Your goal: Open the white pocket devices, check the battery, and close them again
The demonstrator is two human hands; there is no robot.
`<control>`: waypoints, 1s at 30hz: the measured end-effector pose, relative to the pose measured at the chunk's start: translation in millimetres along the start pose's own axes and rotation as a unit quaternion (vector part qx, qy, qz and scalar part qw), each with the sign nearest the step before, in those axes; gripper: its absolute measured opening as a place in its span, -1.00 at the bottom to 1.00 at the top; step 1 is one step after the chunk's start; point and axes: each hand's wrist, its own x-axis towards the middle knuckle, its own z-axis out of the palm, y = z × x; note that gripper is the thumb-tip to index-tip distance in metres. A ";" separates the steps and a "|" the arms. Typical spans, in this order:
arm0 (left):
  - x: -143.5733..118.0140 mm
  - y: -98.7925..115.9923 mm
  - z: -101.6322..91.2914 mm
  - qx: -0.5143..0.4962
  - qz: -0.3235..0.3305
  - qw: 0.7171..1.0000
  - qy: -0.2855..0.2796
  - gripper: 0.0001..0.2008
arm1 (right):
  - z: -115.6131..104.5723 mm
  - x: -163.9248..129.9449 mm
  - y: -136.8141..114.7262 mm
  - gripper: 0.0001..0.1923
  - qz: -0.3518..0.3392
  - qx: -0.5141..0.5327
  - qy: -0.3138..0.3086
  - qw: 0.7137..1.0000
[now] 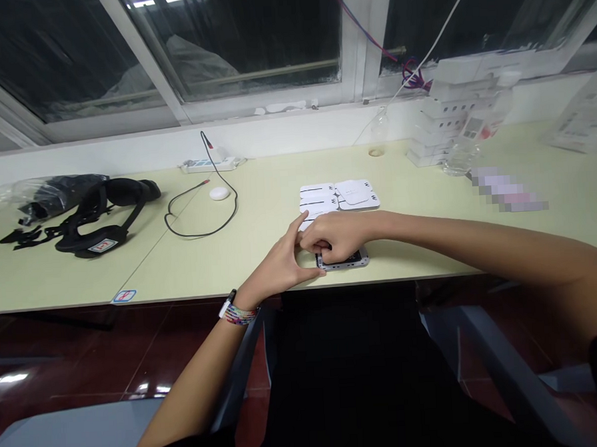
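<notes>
We found our right hand (336, 236) clenched over a small silver-rimmed dark device (344, 260) at the pale green tabletop's (258, 219) near edge; our left hand (280, 264) pinched its corner. Fitting seemed underway; steady pressure next.

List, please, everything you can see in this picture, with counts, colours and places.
device: one, silver-edged, dark-faced, near desk edge, under both hands
white pads: a few, behind the hands
desk: one, pale yellow-green
power strip: one, white, by the wall
black cable: one, looped, centre-left
round puck: one, white, inside the loop
black headgear: one, far left
boxes: stack, white, back right
bottle: one, clear, beside the boxes
left hand: beaded wristband, thumb at the device
right hand: fingers curled on the device
</notes>
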 end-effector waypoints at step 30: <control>-0.1 3.2 -1.5 0.005 0.025 0.999 -0.021 0.05 | 9.5 -83.2 -25.4 -0.80 0.069 -0.083 0.270 0.957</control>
